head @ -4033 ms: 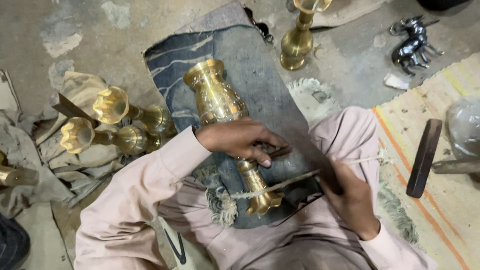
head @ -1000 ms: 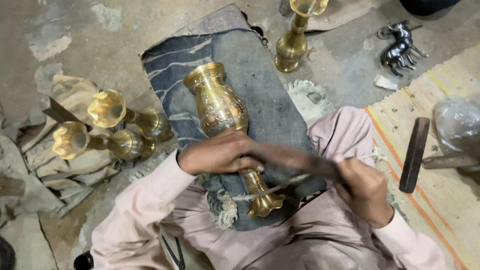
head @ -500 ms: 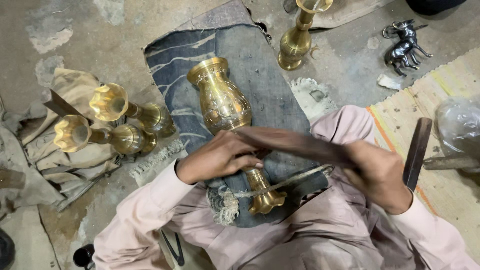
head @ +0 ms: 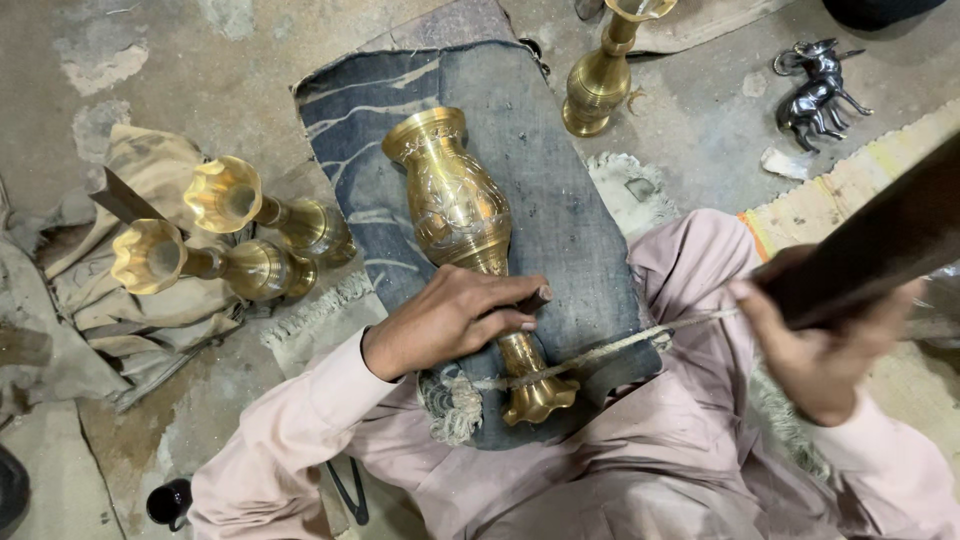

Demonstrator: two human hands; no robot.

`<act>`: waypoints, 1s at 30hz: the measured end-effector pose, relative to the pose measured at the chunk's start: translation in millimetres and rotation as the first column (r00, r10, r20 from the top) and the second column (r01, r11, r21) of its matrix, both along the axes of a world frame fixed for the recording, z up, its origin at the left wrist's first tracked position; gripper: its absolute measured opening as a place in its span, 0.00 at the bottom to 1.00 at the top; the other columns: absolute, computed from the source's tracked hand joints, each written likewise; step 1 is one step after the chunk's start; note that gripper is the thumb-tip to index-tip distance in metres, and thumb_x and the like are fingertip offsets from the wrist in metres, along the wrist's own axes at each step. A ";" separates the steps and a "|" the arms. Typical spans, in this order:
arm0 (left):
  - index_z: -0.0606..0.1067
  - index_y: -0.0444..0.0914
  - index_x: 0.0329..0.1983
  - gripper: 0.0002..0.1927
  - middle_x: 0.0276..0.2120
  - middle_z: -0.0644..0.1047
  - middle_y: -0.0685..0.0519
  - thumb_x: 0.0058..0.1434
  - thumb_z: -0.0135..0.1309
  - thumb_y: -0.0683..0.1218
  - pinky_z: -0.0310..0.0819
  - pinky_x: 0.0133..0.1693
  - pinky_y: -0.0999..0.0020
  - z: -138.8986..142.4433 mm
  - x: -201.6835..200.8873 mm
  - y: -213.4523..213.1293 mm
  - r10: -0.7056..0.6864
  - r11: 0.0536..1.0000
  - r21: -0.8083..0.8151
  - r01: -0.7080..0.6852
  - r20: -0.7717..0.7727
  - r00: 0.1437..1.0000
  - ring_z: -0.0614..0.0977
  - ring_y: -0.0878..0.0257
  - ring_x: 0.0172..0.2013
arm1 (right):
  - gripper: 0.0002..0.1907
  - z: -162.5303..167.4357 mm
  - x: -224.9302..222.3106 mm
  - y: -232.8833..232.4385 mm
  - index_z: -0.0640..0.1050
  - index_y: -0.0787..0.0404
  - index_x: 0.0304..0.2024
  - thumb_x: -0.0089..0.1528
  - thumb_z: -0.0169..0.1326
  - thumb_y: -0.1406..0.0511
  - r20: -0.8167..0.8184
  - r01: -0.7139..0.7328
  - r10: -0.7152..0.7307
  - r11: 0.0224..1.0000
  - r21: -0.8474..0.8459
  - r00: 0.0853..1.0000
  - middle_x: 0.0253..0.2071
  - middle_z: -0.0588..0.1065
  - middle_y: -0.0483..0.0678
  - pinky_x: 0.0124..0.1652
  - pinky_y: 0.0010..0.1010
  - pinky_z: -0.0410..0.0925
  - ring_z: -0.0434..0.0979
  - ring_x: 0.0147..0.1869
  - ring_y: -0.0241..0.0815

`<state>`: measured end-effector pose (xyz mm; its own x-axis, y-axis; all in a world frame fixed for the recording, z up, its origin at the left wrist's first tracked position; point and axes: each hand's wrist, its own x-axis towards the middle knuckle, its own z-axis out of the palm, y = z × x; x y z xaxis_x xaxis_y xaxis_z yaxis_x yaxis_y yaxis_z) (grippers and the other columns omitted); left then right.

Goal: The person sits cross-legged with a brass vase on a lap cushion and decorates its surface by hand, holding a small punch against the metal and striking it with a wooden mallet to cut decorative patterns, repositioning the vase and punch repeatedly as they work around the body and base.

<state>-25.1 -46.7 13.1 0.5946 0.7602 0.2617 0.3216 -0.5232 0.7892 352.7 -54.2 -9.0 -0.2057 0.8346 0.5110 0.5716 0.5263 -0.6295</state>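
The person sits on a bare concrete floor [head: 150, 40] with a dark blue-grey cloth [head: 560, 170] spread from the lap outward. An engraved brass vase [head: 455, 205] lies on its side along the middle of that cloth, mouth toward the far edge, flared foot toward the near edge beside the lap. A cord [head: 620, 345] runs across the cloth's near edge, over the vase's stem just above the foot.

The left hand [head: 450, 318] rests on the narrow stem of the vase, fingers curled together and closed around a small dark tool [head: 535, 297] that is pressed to the metal. The right hand [head: 815, 345], off the cloth's right edge, has its fingers clamped on a long dark wooden bar [head: 880, 245].

Two brass vases [head: 235, 235] lie on a tan rag left of the cloth. Another brass vase [head: 605, 70] stands upright past the far right corner. A small dark animal figurine [head: 820, 90] lies further right.
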 end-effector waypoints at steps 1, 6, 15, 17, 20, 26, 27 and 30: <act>0.77 0.32 0.56 0.19 0.44 0.84 0.44 0.65 0.59 0.46 0.83 0.42 0.62 -0.9 -0.1 -0.7 -0.001 1.000 -0.012 0.001 -0.002 1.000 0.88 0.51 0.40 | 0.42 0.5 -2.5 2.6 0.57 0.51 0.69 0.62 0.70 0.72 0.135 -0.047 0.044 0.999 0.020 0.990 0.38 0.75 0.50 0.38 0.36 0.73 0.78 0.38 0.44; 0.81 0.37 0.49 0.11 0.43 0.85 0.47 0.66 0.60 0.45 0.82 0.45 0.62 -3.7 0.4 -3.5 -0.011 1.000 0.019 0.012 -0.047 0.999 0.88 0.53 0.42 | 0.43 3.3 -16.5 13.3 0.63 0.56 0.64 0.52 0.72 0.68 0.433 -0.189 0.156 0.981 0.035 0.888 0.25 0.73 0.49 0.29 0.39 0.69 0.75 0.27 0.45; 0.81 0.35 0.49 0.12 0.42 0.84 0.47 0.63 0.63 0.43 0.82 0.41 0.62 -2.2 -0.8 -15.8 0.090 0.996 0.004 -0.090 -0.085 0.992 0.87 0.51 0.41 | 0.25 17.5 -31.0 9.7 0.75 0.62 0.49 0.50 0.65 0.72 0.286 -0.212 0.198 0.977 0.016 0.938 0.31 0.73 0.49 0.35 0.35 0.70 0.77 0.33 0.46; 0.79 0.33 0.51 0.15 0.43 0.84 0.47 0.62 0.62 0.42 0.82 0.42 0.63 -5.7 0.2 -18.7 0.109 0.994 0.024 -0.108 -0.028 0.994 0.87 0.51 0.42 | 0.25 20.3 -34.3 9.2 0.69 0.59 0.54 0.58 0.66 0.70 -0.121 -0.199 0.186 0.973 -0.113 0.975 0.35 0.75 0.45 0.37 0.28 0.71 0.78 0.35 0.41; 0.79 0.34 0.53 0.16 0.46 0.83 0.45 0.62 0.61 0.42 0.82 0.44 0.63 -13.6 -3.3 -22.9 0.100 0.988 0.116 -0.106 0.059 0.993 0.87 0.51 0.44 | 0.39 21.1 -30.5 9.8 0.77 0.54 0.59 0.44 0.72 0.72 0.638 -0.271 0.199 0.962 0.016 0.744 0.27 0.77 0.51 0.29 0.40 0.70 0.79 0.28 0.50; 0.74 0.35 0.57 0.11 0.46 0.81 0.50 0.73 0.54 0.41 0.85 0.52 0.62 -25.0 -37.5 -7.8 0.388 0.922 -0.230 -0.312 0.550 0.740 0.85 0.61 0.46 | 0.40 -12.1 -14.2 -17.3 0.66 0.69 0.64 0.51 0.65 0.68 0.124 -0.114 0.125 0.990 -0.088 0.984 0.40 0.77 0.57 0.37 0.29 0.71 0.79 0.41 0.38; 0.75 0.35 0.55 0.11 0.44 0.82 0.50 0.72 0.56 0.41 0.85 0.50 0.65 -23.4 -49.5 -2.8 0.512 0.853 -0.141 -0.503 0.422 0.748 0.86 0.62 0.44 | 0.33 -19.9 -12.8 -28.6 0.70 0.66 0.58 0.52 0.66 0.69 0.025 -0.099 0.109 0.964 -0.246 0.994 0.38 0.78 0.54 0.35 0.29 0.72 0.80 0.38 0.38; 0.74 0.34 0.57 0.12 0.46 0.82 0.50 0.72 0.57 0.41 0.83 0.49 0.68 -18.1 -79.6 24.6 0.688 0.703 -0.069 -0.708 0.319 0.652 0.85 0.64 0.45 | 0.19 -45.0 -21.4 -61.8 0.77 0.63 0.48 0.55 0.67 0.71 -0.272 -0.208 0.048 0.774 -0.598 0.961 0.35 0.80 0.49 0.32 0.29 0.75 0.82 0.34 0.38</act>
<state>-104.6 -22.1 -4.9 -0.2219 0.8959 0.3848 0.3657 -0.2894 0.8846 331.3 -116.0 -54.0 -0.2789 0.9585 -0.0585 0.3258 0.0371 -0.9447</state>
